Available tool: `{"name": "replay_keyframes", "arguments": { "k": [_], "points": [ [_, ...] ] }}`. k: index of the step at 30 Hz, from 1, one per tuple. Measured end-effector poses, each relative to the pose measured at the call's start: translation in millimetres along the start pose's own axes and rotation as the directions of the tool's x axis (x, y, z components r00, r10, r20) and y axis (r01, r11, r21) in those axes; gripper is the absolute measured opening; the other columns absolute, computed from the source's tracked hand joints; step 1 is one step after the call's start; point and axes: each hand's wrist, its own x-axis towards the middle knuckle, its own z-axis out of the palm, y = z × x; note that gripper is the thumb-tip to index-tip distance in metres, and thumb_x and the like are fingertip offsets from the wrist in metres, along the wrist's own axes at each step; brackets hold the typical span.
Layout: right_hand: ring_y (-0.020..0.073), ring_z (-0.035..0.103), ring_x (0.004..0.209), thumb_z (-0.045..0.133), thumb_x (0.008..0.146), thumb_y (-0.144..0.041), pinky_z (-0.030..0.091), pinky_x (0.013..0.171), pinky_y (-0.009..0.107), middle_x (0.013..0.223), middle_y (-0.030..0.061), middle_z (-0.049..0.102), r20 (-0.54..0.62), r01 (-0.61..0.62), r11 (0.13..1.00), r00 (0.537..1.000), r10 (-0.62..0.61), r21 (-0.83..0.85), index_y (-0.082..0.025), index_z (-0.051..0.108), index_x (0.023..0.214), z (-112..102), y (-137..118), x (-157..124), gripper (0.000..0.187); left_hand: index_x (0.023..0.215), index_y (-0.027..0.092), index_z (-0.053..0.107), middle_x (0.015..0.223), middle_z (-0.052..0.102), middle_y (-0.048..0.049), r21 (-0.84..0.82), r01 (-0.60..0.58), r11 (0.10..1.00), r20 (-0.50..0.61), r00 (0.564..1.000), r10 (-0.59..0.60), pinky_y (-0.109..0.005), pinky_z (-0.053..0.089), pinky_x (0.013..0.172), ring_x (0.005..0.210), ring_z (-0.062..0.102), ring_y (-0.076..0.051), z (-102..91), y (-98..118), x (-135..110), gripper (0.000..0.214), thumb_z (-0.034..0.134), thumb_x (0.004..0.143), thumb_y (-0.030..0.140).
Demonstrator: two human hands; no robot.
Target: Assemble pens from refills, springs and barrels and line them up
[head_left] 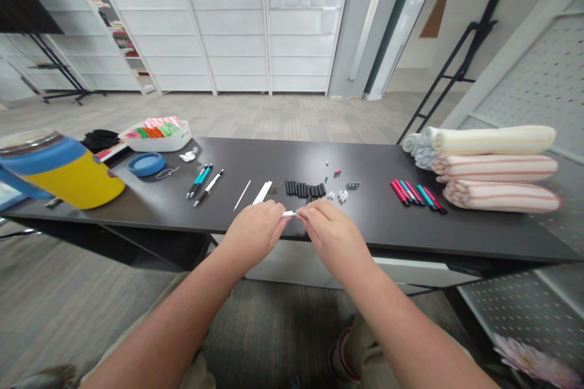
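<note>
Nearest the viewer, two bare forearms reach forward over the near edge of the long black worktop (479,231). The left hand (255,234) and the right hand (331,234) meet just above that edge, their fingers pinched narrow on either end of a short white plastic tube (289,214), which is held level between them.

Just beyond the hands lies a row of black cylindrical grip sleeves (305,189), side by side. To its left are a few thin white refill tubes (263,192) and a single white rod (242,195); further left, three assembled teal and white pens (204,181). To the right of the row sit small silvery parts (342,196), too small to tell apart, then a cluster of red and teal pen barrels (417,193).

At the right end stands a stack of folded striped towels (497,167). At the left end are a yellow jar with a blue lid (59,173), a round blue disc (146,164) and, farthest back, a white tray of coloured packets (157,134).
</note>
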Motion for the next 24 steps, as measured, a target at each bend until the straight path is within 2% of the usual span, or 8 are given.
{"name": "replay_keyframes", "arguments": {
  "k": [4, 11, 17, 19, 21, 24],
  "points": [
    [0.0238, 0.070, 0.100, 0.056, 0.105, -0.015, 0.060, 0.091, 0.039, 0.109, 0.0109, 0.076, -0.036, 0.041, 0.999, 0.999, -0.040, 0.024, -0.017, 0.072, 0.117, 3.8, -1.4, -2.9, 0.020, 0.098, 0.019, 0.061, 0.094, 0.066, -0.0088, -0.011, -0.016, 1.000, 0.012, 1.000, 0.016, -0.037, 0.047, 0.078, 0.089, 0.064, -0.027, 2.4, 1.3, 0.3, 0.031, 0.038, 0.110, 0.034],
    [0.0240, 0.074, 0.107, 0.054, 0.102, -0.007, 0.061, 0.096, 0.041, 0.118, 0.0103, 0.079, -0.116, 0.086, 0.995, 0.990, -0.080, 0.053, -0.021, 0.067, 0.136, 7.2, -7.0, -4.6, 0.038, 0.101, 0.019, 0.059, 0.096, 0.068, -0.0079, -0.116, 0.006, 0.993, -0.018, 1.000, -0.008, -0.036, 0.045, 0.077, 0.088, 0.064, -0.025, 10.9, 1.0, -2.1, 0.029, 0.034, 0.111, 0.031],
    [0.0228, 0.074, 0.108, 0.053, 0.104, -0.010, 0.060, 0.098, 0.040, 0.119, 0.0105, 0.078, -0.143, 0.079, 0.994, 0.987, -0.068, 0.075, -0.019, 0.066, 0.131, 2.1, -10.5, -1.1, 0.031, 0.097, 0.021, 0.059, 0.095, 0.069, -0.0057, -0.313, 0.061, 0.948, -0.083, 0.992, -0.091, -0.032, 0.043, 0.075, 0.085, 0.063, -0.021, -0.5, -1.8, -0.7, 0.032, 0.034, 0.111, 0.034],
    [0.0227, 0.073, 0.107, 0.053, 0.104, -0.011, 0.060, 0.098, 0.041, 0.116, 0.0108, 0.078, -0.150, 0.063, 0.994, 0.987, -0.049, 0.092, -0.019, 0.067, 0.128, 0.1, -10.4, -0.1, 0.028, 0.088, 0.021, 0.057, 0.089, 0.068, -0.0050, -0.292, 0.144, 0.946, -0.145, 0.971, -0.192, -0.031, 0.042, 0.072, 0.081, 0.062, -0.021, -7.6, -9.6, 0.2, 0.032, 0.039, 0.109, 0.037],
    [0.0229, 0.073, 0.105, 0.053, 0.104, -0.012, 0.060, 0.097, 0.041, 0.113, 0.0104, 0.078, -0.144, 0.048, 0.994, 0.989, -0.033, 0.102, -0.020, 0.067, 0.125, -0.7, -9.5, 0.2, 0.026, 0.084, 0.022, 0.057, 0.084, 0.069, -0.0047, -0.240, 0.288, 0.927, -0.208, 0.917, -0.339, -0.031, 0.041, 0.070, 0.077, 0.063, -0.020, -13.6, -22.9, 0.1, 0.030, 0.045, 0.105, 0.039],
    [0.0230, 0.073, 0.103, 0.054, 0.104, -0.013, 0.060, 0.096, 0.042, 0.113, 0.0098, 0.078, -0.123, 0.031, 0.994, 0.992, -0.018, 0.106, -0.021, 0.068, 0.123, 0.4, -7.8, -0.5, 0.025, 0.093, 0.021, 0.064, 0.092, 0.074, -0.0069, -0.161, 0.476, 0.864, -0.193, 0.844, -0.501, -0.031, 0.044, 0.074, 0.087, 0.069, -0.025, -17.5, -47.6, -1.7, 0.023, 0.053, 0.100, 0.040]
  ]
}}
